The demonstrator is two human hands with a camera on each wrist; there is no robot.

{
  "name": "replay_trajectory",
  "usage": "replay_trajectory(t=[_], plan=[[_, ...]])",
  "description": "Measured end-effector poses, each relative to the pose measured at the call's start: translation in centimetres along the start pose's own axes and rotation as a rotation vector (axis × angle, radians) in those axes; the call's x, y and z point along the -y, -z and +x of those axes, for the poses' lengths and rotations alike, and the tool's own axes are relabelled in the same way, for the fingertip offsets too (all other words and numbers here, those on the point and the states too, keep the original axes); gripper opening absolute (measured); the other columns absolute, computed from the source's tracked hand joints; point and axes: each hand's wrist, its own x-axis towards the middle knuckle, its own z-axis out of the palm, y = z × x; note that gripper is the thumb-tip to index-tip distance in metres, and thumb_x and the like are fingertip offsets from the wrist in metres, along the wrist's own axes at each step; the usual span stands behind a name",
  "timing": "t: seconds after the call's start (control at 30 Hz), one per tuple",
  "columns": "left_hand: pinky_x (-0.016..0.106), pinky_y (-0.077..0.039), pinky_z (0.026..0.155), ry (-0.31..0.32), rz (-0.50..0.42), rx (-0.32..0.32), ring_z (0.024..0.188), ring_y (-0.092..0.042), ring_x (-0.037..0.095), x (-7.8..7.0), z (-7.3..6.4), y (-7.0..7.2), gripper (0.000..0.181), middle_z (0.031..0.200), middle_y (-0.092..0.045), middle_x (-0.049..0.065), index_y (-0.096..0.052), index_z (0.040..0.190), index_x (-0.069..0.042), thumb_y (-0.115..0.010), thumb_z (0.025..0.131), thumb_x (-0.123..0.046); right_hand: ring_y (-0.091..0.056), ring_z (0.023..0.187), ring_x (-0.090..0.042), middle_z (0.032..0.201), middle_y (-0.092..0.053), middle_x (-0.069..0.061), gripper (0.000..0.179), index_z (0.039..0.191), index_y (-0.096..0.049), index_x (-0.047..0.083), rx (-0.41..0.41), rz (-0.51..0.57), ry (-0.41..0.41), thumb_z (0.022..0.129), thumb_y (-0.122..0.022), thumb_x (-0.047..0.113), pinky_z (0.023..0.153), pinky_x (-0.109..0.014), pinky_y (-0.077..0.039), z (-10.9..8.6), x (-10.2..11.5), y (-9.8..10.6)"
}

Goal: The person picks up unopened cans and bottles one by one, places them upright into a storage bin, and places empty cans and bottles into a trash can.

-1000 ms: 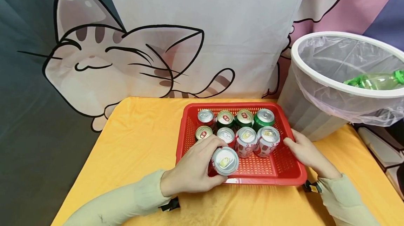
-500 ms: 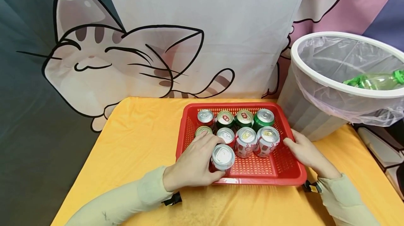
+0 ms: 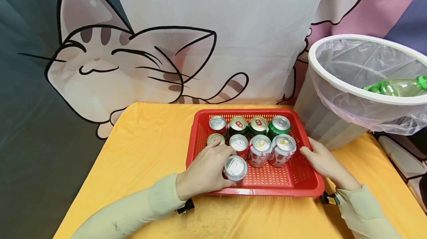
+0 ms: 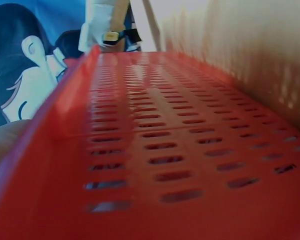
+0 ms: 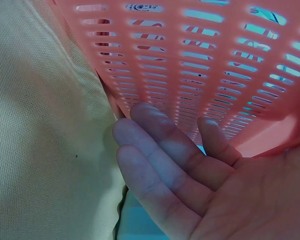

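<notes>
My left hand (image 3: 206, 169) holds a soda can (image 3: 235, 167) with a silver lid at the front left of the red plastic basket (image 3: 303, 191). The can stands upright, its side mostly covered by my fingers and thumb. My right hand (image 3: 321, 162) grips the basket's right rim, thumb over the edge and fingers outside. In the right wrist view those fingers (image 5: 165, 165) lie beside the slotted wall. Two rows of upright cans fill the back of the basket, among them a green can (image 3: 279, 126) and a white-and-red can (image 3: 283, 150). The slotted basket wall (image 4: 140, 135) fills the left wrist view.
A lined trash bin (image 3: 333, 94) with a green bottle (image 3: 400, 87) inside stands right of the basket. Yellow cloth (image 3: 150, 139) covers the table. A printed cat curtain (image 3: 133, 53) hangs behind. The basket's front right holds no can.
My left hand, with the can, has moved slightly left and down into the basket's front left, and the can has become more upright. The right hand keeps its place on the rim.
</notes>
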Motion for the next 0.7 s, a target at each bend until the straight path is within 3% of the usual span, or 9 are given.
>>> replay_trajectory(t=[0.37,0.57,0.7], plan=[[0.043,-0.041,0.121,-0.042,0.097,-0.004,0.099,-0.067,0.014,0.3,0.0,-0.2,0.07,0.102,-0.07,-0.005,-0.065,0.111,-0.013,-0.1,0.06,-0.046,-0.074,0.069,-0.018,0.1,-0.069,-0.027,0.037,0.135,-0.044,-0.015,-0.005,0.005,-0.001,0.107,-0.042,0.009,0.059,-0.035,-0.063,0.0,-0.3,-0.2],[0.044,-0.041,0.121,-0.055,0.09,-0.028,0.107,-0.067,0.014,0.6,-0.6,0.0,0.065,0.109,-0.071,-0.005,-0.067,0.116,-0.013,-0.094,0.069,-0.049,-0.074,0.067,-0.016,0.099,-0.07,-0.026,0.038,0.135,-0.044,-0.014,-0.015,-0.02,-0.014,0.106,-0.043,0.009,0.058,-0.034,-0.063,-0.1,-0.2,-0.2],[0.043,-0.042,0.12,-0.061,0.055,-0.074,0.109,-0.066,0.013,0.9,-1.0,0.0,0.061,0.112,-0.07,-0.005,-0.068,0.118,-0.014,-0.089,0.075,-0.051,-0.073,0.067,-0.016,0.098,-0.07,-0.025,0.038,0.134,-0.047,-0.012,-0.038,-0.102,-0.026,0.105,-0.045,0.012,0.058,-0.032,-0.062,-0.1,0.1,0.0]])
